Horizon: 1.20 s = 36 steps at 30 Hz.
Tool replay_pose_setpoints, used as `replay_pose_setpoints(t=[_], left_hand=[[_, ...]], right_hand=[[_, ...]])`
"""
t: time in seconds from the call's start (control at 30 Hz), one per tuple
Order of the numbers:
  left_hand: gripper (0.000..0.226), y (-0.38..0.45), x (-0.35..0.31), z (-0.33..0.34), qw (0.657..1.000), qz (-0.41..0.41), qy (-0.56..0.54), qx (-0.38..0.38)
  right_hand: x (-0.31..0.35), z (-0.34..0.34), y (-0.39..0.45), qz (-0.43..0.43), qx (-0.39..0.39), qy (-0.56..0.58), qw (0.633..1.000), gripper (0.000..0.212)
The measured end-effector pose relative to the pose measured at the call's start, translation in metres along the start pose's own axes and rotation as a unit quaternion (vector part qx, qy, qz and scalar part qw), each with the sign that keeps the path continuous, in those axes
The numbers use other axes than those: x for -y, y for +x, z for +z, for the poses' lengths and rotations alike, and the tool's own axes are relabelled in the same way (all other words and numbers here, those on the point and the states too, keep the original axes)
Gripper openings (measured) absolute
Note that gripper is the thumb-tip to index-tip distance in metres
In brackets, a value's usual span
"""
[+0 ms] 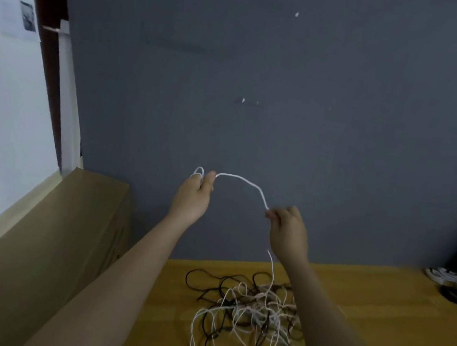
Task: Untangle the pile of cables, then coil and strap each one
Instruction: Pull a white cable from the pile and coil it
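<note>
— What is the left hand [192, 197] doing?

— It is holding a white cable [245, 181] up in front of the grey wall [290, 94], fingers curled round it, with a small loop of the same cable sticking up just above the fingertips.

— And the right hand [287, 227]?

— It is pinching the same cable between thumb and fingers, a little lower than the left. Between the two hands the cable is arching upward in a thin, pale curve.

— Where is the cable going from there?

— Below the right hand it is hanging down, passing the wrist, and running into the pile of cables [255, 315] lying on the wooden worktop [378, 308].

— How is that pile looking?

— It is sitting as a loose tangle of thin white and black strands, crossing over one another; black loops are spreading out toward its left and far edges, and white ends are trailing toward the near edge. Which strand belongs to which cable cannot be told.

— Anything else on the worktop?

— At the far right, well apart from the pile, white coiled cables [451, 280] are lying beside a black coil [453, 297]. A brown cardboard box [37, 249] is standing to the left of the worktop.
</note>
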State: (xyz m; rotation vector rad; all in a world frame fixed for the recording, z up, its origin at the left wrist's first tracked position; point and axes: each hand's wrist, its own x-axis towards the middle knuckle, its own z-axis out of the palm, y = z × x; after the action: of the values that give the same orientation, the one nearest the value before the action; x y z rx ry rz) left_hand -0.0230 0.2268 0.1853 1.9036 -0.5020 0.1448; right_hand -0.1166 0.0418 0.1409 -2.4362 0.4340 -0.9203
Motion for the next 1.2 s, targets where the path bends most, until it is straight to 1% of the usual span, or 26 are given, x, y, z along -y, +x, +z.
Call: replay_pose_setpoints(t=[0.07,0.1,0.17,0.2,0.27,0.33,0.4,0.43,0.47,0.5,0.53,0.57,0.6,0.63,0.67,0.73,0.8,0.83,0.87,0.9,0.93,1.03,1.07,1.1,1.13,1.2], left_hand=[[0.045,0.010,-0.025,-0.001,1.000,0.008,-0.027,0.014],[0.046,0.016,-0.038,-0.002,0.998,0.024,-0.052,0.021],[0.044,0.028,-0.069,-0.007,0.992,0.045,-0.110,0.031],[0.044,0.035,-0.085,-0.010,0.990,0.052,-0.124,0.033],[0.046,0.049,-0.117,-0.017,0.988,0.072,-0.130,0.031],[0.047,0.058,-0.147,-0.025,0.983,0.088,-0.155,0.034],[0.048,0.062,-0.170,-0.033,0.971,0.079,-0.215,0.061],[0.048,0.063,-0.178,-0.037,0.962,0.071,-0.249,0.084],[0.049,0.063,-0.182,-0.040,0.953,0.062,-0.275,0.110],[0.049,0.063,-0.185,-0.043,0.945,0.054,-0.294,0.137],[0.049,0.063,-0.186,-0.045,0.937,0.050,-0.307,0.161],[0.050,0.063,-0.187,-0.046,0.929,0.049,-0.319,0.181],[0.050,0.063,-0.188,-0.047,0.923,0.051,-0.327,0.196],[0.050,0.062,-0.188,-0.048,0.919,0.053,-0.330,0.209],[0.049,0.061,-0.189,-0.048,0.916,0.058,-0.329,0.220],[0.048,0.059,-0.187,-0.047,0.912,0.068,-0.327,0.238],[0.047,0.057,-0.182,-0.045,0.911,0.076,-0.321,0.247],[0.047,0.056,-0.179,-0.044,0.914,0.080,-0.313,0.246],[0.047,0.055,-0.176,-0.042,0.918,0.084,-0.304,0.241],[0.048,0.054,-0.173,-0.041,0.922,0.086,-0.297,0.234],[0.048,0.054,-0.171,-0.040,0.926,0.087,-0.288,0.228],[0.047,0.052,-0.167,-0.035,0.934,0.080,-0.261,0.231],[0.046,0.052,-0.167,-0.033,0.933,0.078,-0.257,0.240],[0.045,0.051,-0.167,-0.030,0.929,0.075,-0.262,0.251],[0.043,0.050,-0.168,-0.026,0.922,0.070,-0.278,0.261],[0.040,0.048,-0.169,-0.018,0.901,0.057,-0.335,0.271]], right_hand=[[0.021,-0.021,0.036,0.032,-0.073,0.059,0.995,0.024],[0.035,-0.034,0.055,0.056,-0.101,0.119,0.986,0.024],[0.067,-0.064,0.094,0.082,-0.131,0.269,0.951,0.022],[0.085,-0.081,0.112,0.067,-0.151,0.319,0.933,0.022],[0.117,-0.113,0.140,-0.004,-0.201,0.335,0.920,0.024],[0.140,-0.135,0.155,-0.093,-0.231,0.266,0.931,0.025],[0.142,-0.143,0.168,-0.139,-0.207,0.124,0.960,0.022],[0.139,-0.145,0.173,-0.133,-0.171,0.032,0.976,0.022],[0.134,-0.145,0.177,-0.115,-0.118,-0.061,0.984,0.022],[0.129,-0.145,0.179,-0.095,-0.059,-0.131,0.985,0.023],[0.124,-0.148,0.183,-0.077,-0.020,-0.169,0.982,0.023],[0.122,-0.151,0.186,-0.060,-0.017,-0.163,0.985,0.023],[0.120,-0.155,0.191,-0.048,-0.036,-0.122,0.991,0.024],[0.119,-0.158,0.195,-0.034,-0.061,-0.055,0.996,0.026],[0.120,-0.158,0.200,-0.023,-0.079,0.006,0.997,0.029],[0.124,-0.152,0.201,0.001,-0.089,0.122,0.988,0.030],[0.122,-0.138,0.198,0.037,-0.057,0.278,0.958,0.030],[0.118,-0.132,0.195,0.058,-0.027,0.334,0.940,0.031],[0.111,-0.126,0.193,0.066,-0.001,0.349,0.935,0.032],[0.104,-0.123,0.192,0.062,0.009,0.328,0.943,0.032],[0.097,-0.122,0.193,0.054,-0.001,0.297,0.953,0.031],[0.089,-0.124,0.197,0.018,-0.081,0.239,0.967,0.025],[0.088,-0.124,0.197,-0.009,-0.109,0.200,0.974,0.023],[0.088,-0.122,0.194,-0.046,-0.128,0.126,0.983,0.022],[0.087,-0.118,0.190,-0.092,-0.131,0.026,0.987,0.022],[0.082,-0.100,0.179,-0.185,-0.088,-0.152,0.967,0.019]])
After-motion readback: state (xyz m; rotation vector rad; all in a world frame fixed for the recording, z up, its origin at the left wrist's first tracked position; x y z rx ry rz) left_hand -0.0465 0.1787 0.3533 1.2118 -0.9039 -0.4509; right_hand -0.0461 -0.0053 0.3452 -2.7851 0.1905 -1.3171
